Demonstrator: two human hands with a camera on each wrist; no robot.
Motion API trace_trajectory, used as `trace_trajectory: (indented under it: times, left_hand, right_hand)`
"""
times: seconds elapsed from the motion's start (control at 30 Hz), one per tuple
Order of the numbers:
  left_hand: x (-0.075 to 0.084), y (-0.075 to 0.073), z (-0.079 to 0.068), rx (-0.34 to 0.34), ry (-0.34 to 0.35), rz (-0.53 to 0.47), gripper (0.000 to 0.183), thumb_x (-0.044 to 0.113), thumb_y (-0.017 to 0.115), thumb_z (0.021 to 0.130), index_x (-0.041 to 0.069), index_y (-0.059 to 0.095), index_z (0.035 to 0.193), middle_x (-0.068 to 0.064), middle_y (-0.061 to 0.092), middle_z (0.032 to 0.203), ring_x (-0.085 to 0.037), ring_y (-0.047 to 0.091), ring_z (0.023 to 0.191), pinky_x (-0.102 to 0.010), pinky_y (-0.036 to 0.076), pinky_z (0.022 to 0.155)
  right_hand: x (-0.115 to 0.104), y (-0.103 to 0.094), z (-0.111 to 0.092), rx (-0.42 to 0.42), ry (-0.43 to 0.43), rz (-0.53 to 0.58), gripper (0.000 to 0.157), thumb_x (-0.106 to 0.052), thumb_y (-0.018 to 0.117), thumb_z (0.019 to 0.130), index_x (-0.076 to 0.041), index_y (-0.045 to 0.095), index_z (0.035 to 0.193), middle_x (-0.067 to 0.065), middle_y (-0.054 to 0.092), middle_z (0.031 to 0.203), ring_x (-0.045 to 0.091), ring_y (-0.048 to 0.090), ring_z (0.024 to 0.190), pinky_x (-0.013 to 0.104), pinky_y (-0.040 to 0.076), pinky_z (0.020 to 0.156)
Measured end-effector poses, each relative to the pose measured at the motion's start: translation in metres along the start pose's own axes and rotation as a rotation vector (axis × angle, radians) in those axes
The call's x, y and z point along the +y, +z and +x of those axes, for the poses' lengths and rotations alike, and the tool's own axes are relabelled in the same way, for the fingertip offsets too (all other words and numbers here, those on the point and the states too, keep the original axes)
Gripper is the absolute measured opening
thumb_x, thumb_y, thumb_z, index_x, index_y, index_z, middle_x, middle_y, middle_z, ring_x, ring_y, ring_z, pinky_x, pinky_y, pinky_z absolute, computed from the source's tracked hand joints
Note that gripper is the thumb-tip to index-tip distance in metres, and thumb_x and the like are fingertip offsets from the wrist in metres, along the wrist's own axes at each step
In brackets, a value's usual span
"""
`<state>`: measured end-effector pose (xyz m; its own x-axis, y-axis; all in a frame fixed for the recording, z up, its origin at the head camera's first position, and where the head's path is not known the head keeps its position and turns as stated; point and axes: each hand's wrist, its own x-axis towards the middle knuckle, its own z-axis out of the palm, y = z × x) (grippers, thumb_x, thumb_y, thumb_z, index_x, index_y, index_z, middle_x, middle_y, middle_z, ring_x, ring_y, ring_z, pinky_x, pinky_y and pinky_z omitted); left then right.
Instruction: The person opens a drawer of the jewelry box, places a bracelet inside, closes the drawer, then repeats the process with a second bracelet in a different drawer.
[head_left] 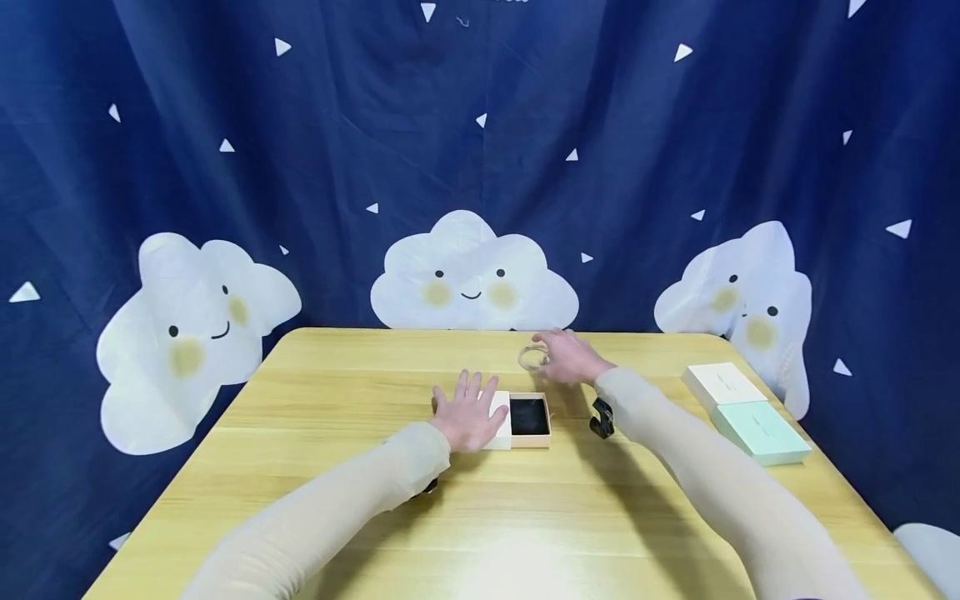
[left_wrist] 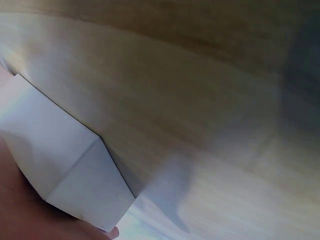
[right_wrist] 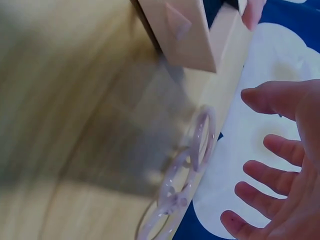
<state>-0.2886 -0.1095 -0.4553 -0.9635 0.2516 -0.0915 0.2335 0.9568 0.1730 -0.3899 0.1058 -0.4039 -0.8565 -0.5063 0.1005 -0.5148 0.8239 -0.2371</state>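
Observation:
My left hand [head_left: 467, 417] lies with spread, straight fingers over the white sleeve [head_left: 500, 439] of a small jewellery box. From the sleeve's right end projects a pale pink drawer [head_left: 531, 446] lined with a black cushion [head_left: 528, 417]. In the left wrist view, the hand runs along the white sleeve [left_wrist: 55, 140]. Beyond the box, my right hand [head_left: 572, 358] hovers at a pale ring-shaped bangle [head_left: 522, 358]. Glossy lilac loops [right_wrist: 202, 135] show near this hand [right_wrist: 295, 160] in the right wrist view, its fingers spread and apart from them.
At the table's right side lie a white box [head_left: 723, 383] and a mint-green box [head_left: 761, 429], side by side. The wooden table [head_left: 360, 517] ends at a blue curtain [head_left: 337, 150] printed with clouds. Each wrist carries a black camera mount [head_left: 602, 418].

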Motion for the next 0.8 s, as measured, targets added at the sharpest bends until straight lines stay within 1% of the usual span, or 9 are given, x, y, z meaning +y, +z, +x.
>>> trace_trajectory:
  times: [0.13, 0.27, 0.4, 0.53, 0.67, 0.8]
  left_hand:
    - [0.001, 0.001, 0.001, 0.002, 0.001, -0.005, 0.069, 0.059, 0.016, 0.105, 0.022, 0.011, 0.164, -0.014, 0.011, 0.170, -0.037, 0.002, 0.156, -0.079, 0.008, 0.112]
    - [-0.001, 0.004, 0.003, -0.002, -0.003, -0.005, 0.070, 0.060, 0.014, 0.105, 0.023, 0.009, 0.164, -0.014, 0.009, 0.170, -0.037, -0.001, 0.157, -0.080, 0.005, 0.112]
    - [-0.004, 0.006, 0.005, -0.008, -0.010, -0.005, 0.071, 0.061, 0.014, 0.104, 0.023, 0.008, 0.164, -0.014, 0.008, 0.170, -0.037, -0.003, 0.157, -0.080, 0.004, 0.111]
    - [-0.005, 0.005, 0.004, -0.019, -0.012, -0.012, 0.071, 0.062, 0.014, 0.104, 0.024, 0.007, 0.164, -0.013, 0.007, 0.170, -0.036, -0.004, 0.156, -0.081, 0.004, 0.111]
    - [-0.003, 0.003, 0.002, -0.009, -0.004, -0.022, 0.071, 0.061, 0.015, 0.104, 0.023, 0.010, 0.164, -0.014, 0.009, 0.170, -0.037, -0.001, 0.157, -0.081, 0.006, 0.110]
    - [-0.002, 0.002, 0.001, -0.002, 0.002, -0.023, 0.070, 0.060, 0.015, 0.105, 0.023, 0.011, 0.164, -0.014, 0.011, 0.170, -0.037, 0.000, 0.157, -0.081, 0.007, 0.110]
  right_hand:
    - [0.003, -0.003, 0.009, -0.039, 0.013, -0.022, 0.073, -0.032, 0.079, 0.083, -0.005, 0.051, 0.145, 0.020, 0.056, 0.143, 0.043, 0.051, 0.130, 0.058, 0.041, 0.108]
    - [0.004, -0.003, 0.019, -0.100, 0.038, -0.053, 0.083, -0.035, 0.081, 0.080, -0.008, 0.045, 0.151, 0.018, 0.053, 0.148, 0.041, 0.049, 0.134, 0.061, 0.042, 0.106]
    - [0.003, 0.000, 0.030, -0.157, 0.072, -0.066, 0.091, -0.038, 0.082, 0.079, -0.012, 0.040, 0.154, 0.016, 0.051, 0.150, 0.041, 0.048, 0.136, 0.068, 0.039, 0.104]
    - [0.004, 0.004, 0.039, -0.196, 0.107, -0.066, 0.094, -0.039, 0.084, 0.078, -0.014, 0.038, 0.156, 0.015, 0.049, 0.152, 0.042, 0.045, 0.138, 0.070, 0.034, 0.106]
    - [0.007, 0.008, 0.045, -0.220, 0.136, -0.068, 0.095, -0.036, 0.083, 0.077, -0.014, 0.036, 0.157, 0.014, 0.049, 0.152, 0.041, 0.044, 0.139, 0.067, 0.034, 0.107]
    - [0.011, 0.013, 0.050, -0.226, 0.151, -0.063, 0.094, -0.033, 0.082, 0.077, -0.013, 0.036, 0.157, 0.015, 0.049, 0.152, 0.042, 0.044, 0.138, 0.067, 0.034, 0.106]
